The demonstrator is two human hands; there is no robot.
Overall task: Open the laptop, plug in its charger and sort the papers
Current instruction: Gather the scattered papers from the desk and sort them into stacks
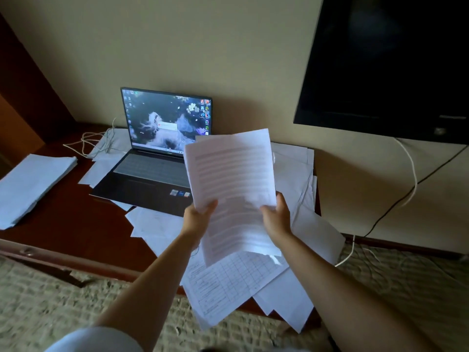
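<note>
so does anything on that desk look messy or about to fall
Yes. Loose sheets lie scattered askew around the open laptop, and the gridded form with sheets beneath it overhangs the desk's front edge, so they could slide off. Only the stack at the left looks squared up.

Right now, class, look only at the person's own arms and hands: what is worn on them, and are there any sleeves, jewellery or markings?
Both forearms are bare from wrist to elbow. The left hand and right hand wear no gloves, and no rings, watch or markings show. At the bottom left edge, a pale, light-coloured short sleeve covers the upper left arm. The upper right arm is out of view.
</note>
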